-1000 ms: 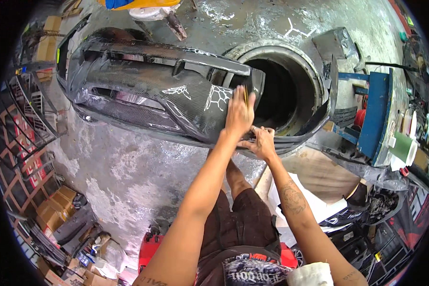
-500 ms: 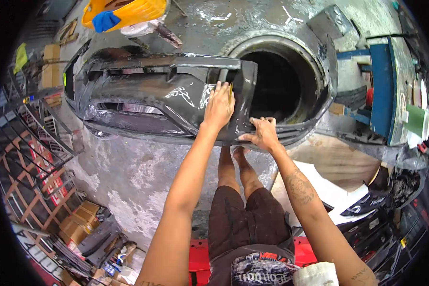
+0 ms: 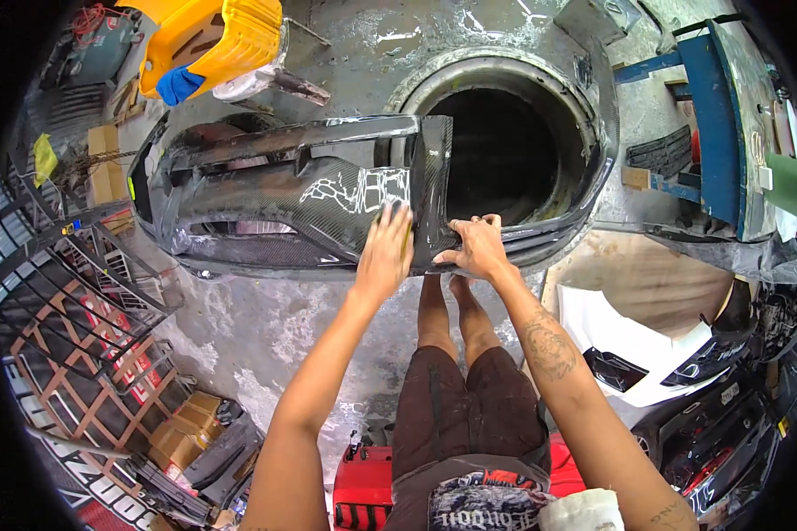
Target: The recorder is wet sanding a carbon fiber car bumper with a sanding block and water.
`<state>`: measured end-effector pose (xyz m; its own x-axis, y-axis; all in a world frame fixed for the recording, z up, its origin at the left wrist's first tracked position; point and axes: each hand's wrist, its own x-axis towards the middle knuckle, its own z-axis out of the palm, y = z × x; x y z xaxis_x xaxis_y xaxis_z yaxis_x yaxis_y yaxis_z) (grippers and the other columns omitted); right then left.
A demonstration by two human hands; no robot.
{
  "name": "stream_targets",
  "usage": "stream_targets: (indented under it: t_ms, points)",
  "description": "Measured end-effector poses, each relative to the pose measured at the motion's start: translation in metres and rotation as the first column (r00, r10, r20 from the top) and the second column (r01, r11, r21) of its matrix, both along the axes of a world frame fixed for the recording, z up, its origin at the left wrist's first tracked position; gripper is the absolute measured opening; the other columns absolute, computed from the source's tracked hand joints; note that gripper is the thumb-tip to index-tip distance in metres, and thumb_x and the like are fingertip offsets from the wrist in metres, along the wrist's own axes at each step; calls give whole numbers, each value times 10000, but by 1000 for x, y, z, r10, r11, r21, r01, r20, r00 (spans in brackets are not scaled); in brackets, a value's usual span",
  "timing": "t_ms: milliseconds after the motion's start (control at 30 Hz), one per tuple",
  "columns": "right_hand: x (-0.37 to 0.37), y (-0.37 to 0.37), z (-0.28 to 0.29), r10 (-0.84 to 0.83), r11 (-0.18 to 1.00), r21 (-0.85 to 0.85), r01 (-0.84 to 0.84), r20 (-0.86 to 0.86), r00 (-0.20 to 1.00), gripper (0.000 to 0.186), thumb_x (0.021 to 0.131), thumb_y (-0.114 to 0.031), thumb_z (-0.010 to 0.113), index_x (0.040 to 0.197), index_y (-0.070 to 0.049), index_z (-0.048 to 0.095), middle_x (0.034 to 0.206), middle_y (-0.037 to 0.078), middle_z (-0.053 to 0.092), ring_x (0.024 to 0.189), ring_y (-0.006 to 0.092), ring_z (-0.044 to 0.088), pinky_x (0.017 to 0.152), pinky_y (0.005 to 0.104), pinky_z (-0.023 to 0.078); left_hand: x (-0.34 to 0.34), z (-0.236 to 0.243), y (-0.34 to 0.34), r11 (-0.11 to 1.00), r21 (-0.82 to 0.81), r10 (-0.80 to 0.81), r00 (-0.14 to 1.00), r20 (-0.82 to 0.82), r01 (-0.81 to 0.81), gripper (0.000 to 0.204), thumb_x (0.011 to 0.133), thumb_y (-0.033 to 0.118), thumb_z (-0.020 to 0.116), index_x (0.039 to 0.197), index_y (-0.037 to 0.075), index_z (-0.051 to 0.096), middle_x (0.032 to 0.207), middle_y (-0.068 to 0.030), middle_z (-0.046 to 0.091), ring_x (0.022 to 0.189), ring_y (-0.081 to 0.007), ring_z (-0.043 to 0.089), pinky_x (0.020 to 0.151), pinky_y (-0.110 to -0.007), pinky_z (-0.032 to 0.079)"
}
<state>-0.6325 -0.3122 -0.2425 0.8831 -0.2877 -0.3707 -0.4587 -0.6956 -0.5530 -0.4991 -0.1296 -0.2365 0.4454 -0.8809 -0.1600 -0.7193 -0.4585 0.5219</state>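
Across the middle of the head view, glossy black carbon-weave car bumper overlaps round grey hollow tub. Likely light, stiff, slick; grab by the edges. Left hand flat over yellow-edged pad, right hand pinching bumper's near edge. Versus half a second ago: left hand lower, closer to that edge.

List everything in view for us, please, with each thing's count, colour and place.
Woven-patterned panel: 1, black, middle
Pad: 1, yellow-edged, under left hand
Hollow ring: 1, grey, middle right
Tub: 1, yellow, upper left
Cloth: 1, blue, on tub's rim
Stand: 1, blue, upper right
Board: 1, brown, right
Bodywork piece: 1, white, right
Cardboard boxes: several, brown, left
Other clutter: uncountable, mixed colours, both sides
Shorts: 1 pair, dark brown, lower middle
Left hand: 1, on pad
Right hand: 1, on black panel
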Motion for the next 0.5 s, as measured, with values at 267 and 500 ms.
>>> stream_targets:
  t_ms: [267, 500]
  points:
    - [11, 25, 3, -2, 1000, -7, 3, 83, 997, 645, 571, -564, 881, 973, -83, 730, 851, 115, 729, 904, 313, 674, 930, 479, 370, 55, -17, -24, 996, -50, 73, 989, 131, -67, 451, 1003, 125, 571, 1410, -61, 512, 1467, -228, 528, 1407, -444, 434, 1131, -531, 392]
    - [11, 13, 4, 0, 1000, 28, -1, 37, 999, 738, 623, -612, 841, 1064, -31, 729, 884, 173, 724, 938, 348, 663, 957, 480, 368, 37, -4, -14, 1000, 6, 5, 991, 131, -6, 437, 1018, 133, 525, 1414, -50, 506, 1518, -206, 481, 1453, -425, 381, 1143, -556, 375]
